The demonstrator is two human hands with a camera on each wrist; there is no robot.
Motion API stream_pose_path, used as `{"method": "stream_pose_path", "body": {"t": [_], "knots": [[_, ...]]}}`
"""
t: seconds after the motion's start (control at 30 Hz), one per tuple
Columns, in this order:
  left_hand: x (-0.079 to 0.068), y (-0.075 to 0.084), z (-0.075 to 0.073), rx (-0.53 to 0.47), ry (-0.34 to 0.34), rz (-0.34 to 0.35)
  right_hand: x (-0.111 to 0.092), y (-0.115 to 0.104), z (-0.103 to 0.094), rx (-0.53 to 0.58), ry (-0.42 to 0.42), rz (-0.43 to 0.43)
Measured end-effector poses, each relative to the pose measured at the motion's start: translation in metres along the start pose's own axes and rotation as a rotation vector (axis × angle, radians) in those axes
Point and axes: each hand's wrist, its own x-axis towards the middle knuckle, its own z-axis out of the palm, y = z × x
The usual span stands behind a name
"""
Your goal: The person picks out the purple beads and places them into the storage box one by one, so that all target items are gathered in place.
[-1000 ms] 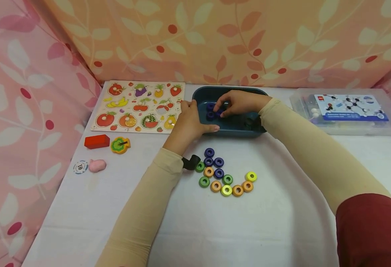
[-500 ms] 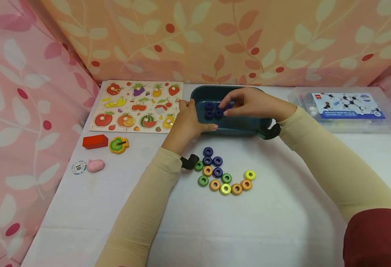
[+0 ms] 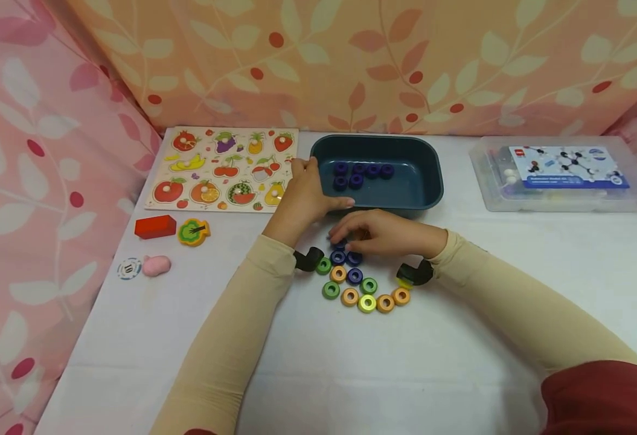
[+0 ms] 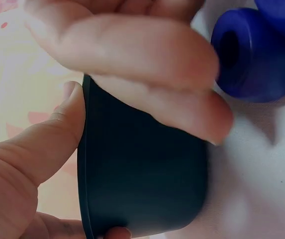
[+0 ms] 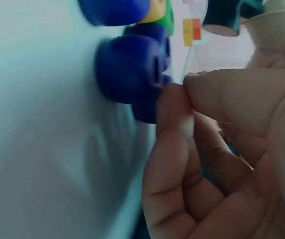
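Note:
My left hand [image 3: 304,190] holds the left end of a dark teal plastic bin [image 3: 407,205], its thumb along the near rim. Inside that bin, several dark blue rings [image 3: 387,171] sit at the left and middle. Just in front of it, my right hand [image 3: 386,234] reaches over loose dark blue rings [image 3: 354,277], partly covering the farthest ones. In the right wrist view, its thumb and index fingertips lie close together right beside a dark blue ring [image 5: 125,69]. Green rings [image 3: 331,290], orange rings [image 3: 386,303] and yellow rings [image 3: 368,303] lie nearer on the white cloth.
A wooden fruit puzzle board [image 3: 220,169] lies left of the bin, and a clear plastic case [image 3: 563,175] stands at the right. A red block [image 3: 156,227], a tree-shaped piece [image 3: 194,232], a pink pig figure [image 3: 156,266] and a round chip [image 3: 129,268] are at the left.
My right hand has left the bin and come toward me, over the loose dark blue rings. A row of rings it covered in the bin now shows. The left hand keeps its hold.

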Motion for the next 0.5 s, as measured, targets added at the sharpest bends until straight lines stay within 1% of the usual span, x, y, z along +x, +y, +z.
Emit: {"method": "stream_pose_path", "body": {"t": [0.17,0.27,0.4,0.5], "knots": [[-0.001,0.001,0.0,0.011,0.006,0.0,0.007,0.006,0.0,0.016,-0.011,0.021],[0.0,0.0,0.0,0.009,0.002,-0.007,0.01,0.007,0.001,0.022,-0.019,0.049],[0.0,0.0,0.0,-0.002,-0.002,-0.008,0.012,0.009,0.004,-0.002,-0.026,0.074],[-0.001,0.0,0.0,0.0,0.0,-0.004,0.011,0.008,0.004,-0.045,-0.025,0.066]]}}
